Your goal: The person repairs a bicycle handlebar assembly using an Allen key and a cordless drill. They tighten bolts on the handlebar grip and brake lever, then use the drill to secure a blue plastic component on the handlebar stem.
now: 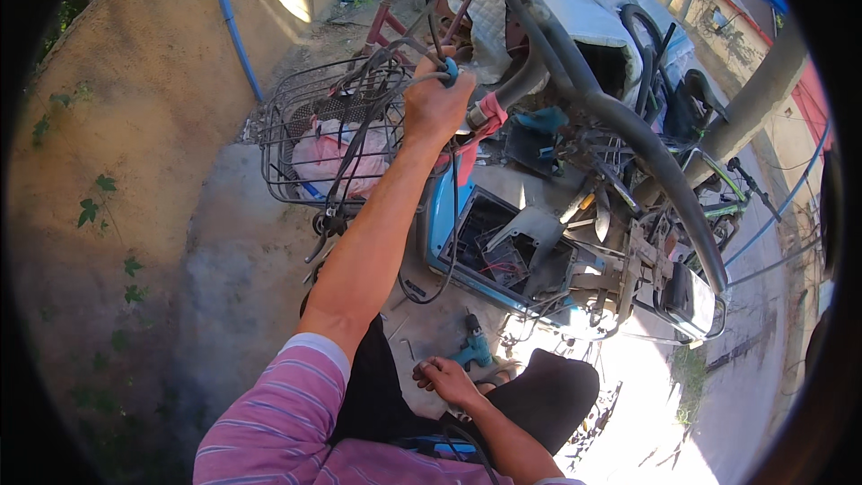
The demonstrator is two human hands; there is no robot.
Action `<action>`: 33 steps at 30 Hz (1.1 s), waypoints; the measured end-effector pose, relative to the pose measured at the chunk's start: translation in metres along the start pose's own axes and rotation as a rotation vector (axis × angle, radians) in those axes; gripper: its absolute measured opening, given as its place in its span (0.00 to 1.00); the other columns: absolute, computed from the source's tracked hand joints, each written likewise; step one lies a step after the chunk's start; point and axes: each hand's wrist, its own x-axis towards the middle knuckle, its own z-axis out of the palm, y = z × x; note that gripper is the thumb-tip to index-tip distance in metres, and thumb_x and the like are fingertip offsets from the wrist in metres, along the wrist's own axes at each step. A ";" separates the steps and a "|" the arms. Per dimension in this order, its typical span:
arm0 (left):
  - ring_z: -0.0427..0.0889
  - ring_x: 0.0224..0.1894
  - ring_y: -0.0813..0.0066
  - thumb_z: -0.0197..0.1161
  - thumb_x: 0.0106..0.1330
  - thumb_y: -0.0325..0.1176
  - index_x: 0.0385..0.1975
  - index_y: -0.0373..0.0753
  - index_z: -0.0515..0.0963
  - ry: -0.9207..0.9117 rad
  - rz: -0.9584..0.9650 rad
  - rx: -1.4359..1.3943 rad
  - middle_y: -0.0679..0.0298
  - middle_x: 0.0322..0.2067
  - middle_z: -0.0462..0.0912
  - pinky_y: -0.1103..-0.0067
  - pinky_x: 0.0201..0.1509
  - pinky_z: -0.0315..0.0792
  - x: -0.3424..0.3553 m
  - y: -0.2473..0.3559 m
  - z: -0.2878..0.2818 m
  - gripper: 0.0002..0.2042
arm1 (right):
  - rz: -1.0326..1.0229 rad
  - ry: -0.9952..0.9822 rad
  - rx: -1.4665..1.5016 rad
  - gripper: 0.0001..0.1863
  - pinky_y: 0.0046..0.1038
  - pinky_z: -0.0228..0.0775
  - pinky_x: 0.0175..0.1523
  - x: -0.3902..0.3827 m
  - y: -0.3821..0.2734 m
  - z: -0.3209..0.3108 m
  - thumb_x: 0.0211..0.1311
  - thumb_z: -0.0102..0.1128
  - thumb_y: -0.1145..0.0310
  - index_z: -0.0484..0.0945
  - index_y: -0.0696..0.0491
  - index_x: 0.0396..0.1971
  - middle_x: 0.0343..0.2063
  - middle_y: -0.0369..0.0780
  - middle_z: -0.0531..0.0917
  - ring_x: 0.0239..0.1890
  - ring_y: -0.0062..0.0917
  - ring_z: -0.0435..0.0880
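Within the left hand [437, 106], black cables [384, 56] are gripped above the wire basket [263, 145]; the right hand [446, 380], loosely curled and seemingly empty, is held near a drill [474, 347]. Light, springy handling is expected, the cables best grasped mid-length.

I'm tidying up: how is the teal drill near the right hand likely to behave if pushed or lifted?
The teal drill probably feels heavy for its size, given its chunky body. Looking hard-shelled, it should stay stiff. Pushed, it may pivot rather than roll, given its bent shape.
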 end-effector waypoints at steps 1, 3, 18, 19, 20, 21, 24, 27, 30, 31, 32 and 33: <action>0.76 0.38 0.82 0.68 0.60 0.29 0.59 0.35 0.69 0.005 -0.006 0.009 0.67 0.39 0.78 0.80 0.44 0.71 0.000 0.003 0.001 0.26 | 0.001 0.002 -0.002 0.17 0.24 0.75 0.42 0.001 -0.004 0.001 0.75 0.47 0.60 0.79 0.59 0.41 0.35 0.38 0.85 0.35 0.21 0.83; 0.81 0.42 0.75 0.63 0.60 0.24 0.54 0.34 0.72 -0.067 -0.071 -0.207 0.61 0.42 0.81 0.77 0.48 0.74 0.000 0.004 0.000 0.20 | 0.025 -0.009 0.008 0.17 0.25 0.75 0.42 0.004 -0.004 -0.001 0.75 0.47 0.60 0.79 0.59 0.41 0.35 0.38 0.85 0.36 0.21 0.83; 0.83 0.52 0.54 0.55 0.73 0.35 0.48 0.32 0.75 -0.409 -0.152 -0.756 0.45 0.48 0.82 0.60 0.61 0.73 0.009 -0.003 -0.057 0.13 | -0.039 0.054 0.052 0.17 0.24 0.73 0.42 0.006 -0.044 -0.013 0.73 0.47 0.59 0.80 0.57 0.41 0.35 0.37 0.85 0.35 0.21 0.83; 0.83 0.52 0.54 0.54 0.73 0.36 0.48 0.32 0.74 -0.414 -0.158 -0.741 0.46 0.48 0.82 0.60 0.61 0.73 0.009 -0.003 -0.056 0.13 | -0.036 0.053 0.072 0.18 0.25 0.73 0.42 0.005 -0.048 -0.013 0.74 0.47 0.59 0.80 0.58 0.41 0.36 0.38 0.85 0.36 0.21 0.83; 0.83 0.52 0.54 0.53 0.74 0.37 0.48 0.32 0.74 -0.418 -0.163 -0.726 0.46 0.48 0.82 0.60 0.61 0.73 0.009 -0.003 -0.055 0.14 | -0.033 0.051 0.092 0.19 0.25 0.73 0.42 0.004 -0.051 -0.014 0.74 0.46 0.58 0.80 0.58 0.41 0.36 0.38 0.85 0.36 0.21 0.83; 0.83 0.52 0.54 0.52 0.75 0.38 0.48 0.32 0.74 -0.422 -0.168 -0.711 0.46 0.48 0.82 0.60 0.61 0.73 0.010 -0.002 -0.055 0.15 | -0.030 0.049 0.111 0.19 0.25 0.74 0.42 0.003 -0.056 -0.015 0.75 0.45 0.58 0.80 0.58 0.41 0.36 0.38 0.85 0.36 0.22 0.83; 0.83 0.51 0.55 0.47 0.77 0.43 0.49 0.35 0.74 -0.421 -0.214 -0.672 0.48 0.48 0.83 0.61 0.58 0.73 0.011 0.000 -0.053 0.17 | -0.104 0.015 -0.007 0.21 0.27 0.73 0.43 -0.003 -0.089 -0.031 0.75 0.44 0.57 0.80 0.59 0.40 0.35 0.40 0.85 0.36 0.23 0.84; 0.84 0.50 0.56 0.44 0.77 0.45 0.50 0.38 0.74 -0.374 -0.319 -0.682 0.50 0.49 0.83 0.62 0.54 0.73 0.015 -0.003 -0.055 0.18 | -0.391 0.187 -0.438 0.21 0.29 0.73 0.43 -0.002 -0.137 -0.053 0.75 0.44 0.57 0.80 0.60 0.39 0.33 0.42 0.84 0.36 0.24 0.83; 0.84 0.50 0.56 0.44 0.78 0.46 0.50 0.39 0.73 -0.408 -0.316 -0.683 0.50 0.49 0.83 0.62 0.53 0.73 0.016 -0.009 -0.062 0.18 | -0.531 0.283 -0.528 0.20 0.29 0.72 0.40 -0.002 -0.196 -0.061 0.74 0.45 0.59 0.80 0.61 0.39 0.30 0.42 0.82 0.32 0.24 0.82; 0.84 0.50 0.56 0.44 0.78 0.47 0.50 0.39 0.73 -0.422 -0.320 -0.696 0.50 0.49 0.83 0.62 0.54 0.72 0.017 -0.009 -0.062 0.18 | -0.484 0.264 -0.428 0.19 0.26 0.71 0.39 0.000 -0.211 -0.064 0.74 0.46 0.60 0.80 0.60 0.40 0.30 0.40 0.81 0.31 0.21 0.80; 0.84 0.50 0.56 0.44 0.78 0.47 0.50 0.39 0.73 -0.415 -0.325 -0.695 0.50 0.49 0.83 0.62 0.54 0.72 0.017 -0.009 -0.060 0.18 | -0.435 0.248 -0.328 0.18 0.24 0.71 0.38 0.002 -0.223 -0.066 0.74 0.46 0.60 0.80 0.59 0.41 0.30 0.38 0.80 0.30 0.19 0.78; 0.84 0.50 0.56 0.44 0.78 0.47 0.50 0.39 0.73 -0.408 -0.330 -0.694 0.50 0.49 0.83 0.62 0.53 0.72 0.017 -0.009 -0.058 0.19 | -0.387 0.232 -0.227 0.17 0.21 0.70 0.37 0.005 -0.235 -0.069 0.75 0.47 0.60 0.80 0.58 0.43 0.29 0.36 0.79 0.28 0.16 0.76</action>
